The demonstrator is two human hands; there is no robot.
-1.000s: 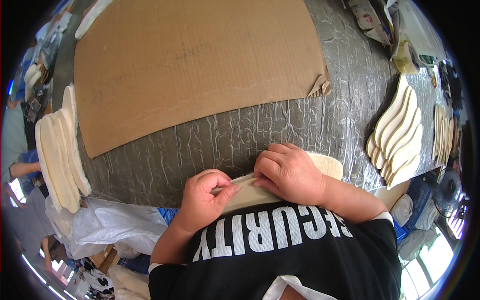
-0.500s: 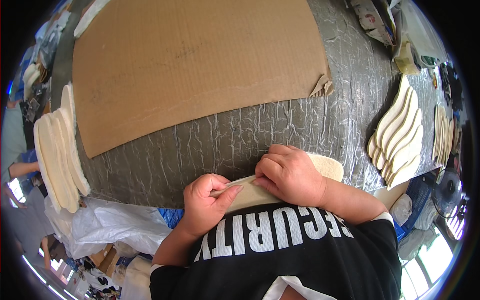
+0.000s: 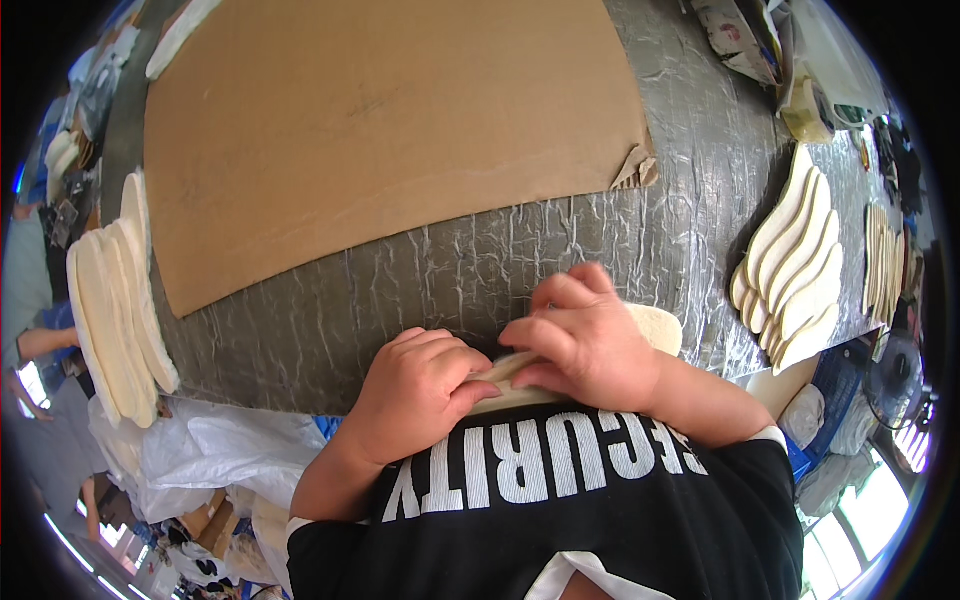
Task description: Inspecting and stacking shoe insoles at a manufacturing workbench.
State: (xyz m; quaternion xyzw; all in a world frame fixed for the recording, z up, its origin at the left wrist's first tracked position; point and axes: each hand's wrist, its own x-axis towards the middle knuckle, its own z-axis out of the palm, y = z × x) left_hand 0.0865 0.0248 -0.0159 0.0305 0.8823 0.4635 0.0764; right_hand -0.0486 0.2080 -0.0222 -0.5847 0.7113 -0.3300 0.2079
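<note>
A cream, sole-shaped flat piece [image 3: 655, 325] lies at the near edge of the grey wrinkled table [image 3: 480, 260], mostly covered by my hands. My left hand [image 3: 418, 390] pinches its left end with thumb and fingers. My right hand [image 3: 585, 342] presses down on its middle with curled fingers. Only the rounded right end and a strip between the hands show.
A large brown cardboard sheet [image 3: 390, 130] covers the far half of the table. Fanned stacks of cream soles lie at the left edge [image 3: 110, 300] and at the right [image 3: 795, 270]. White plastic bags [image 3: 210, 450] sit below left. Clutter fills the top right corner.
My left hand has slid right along the piece toward my right hand, so the two hands now nearly touch. The right hand has barely moved.
</note>
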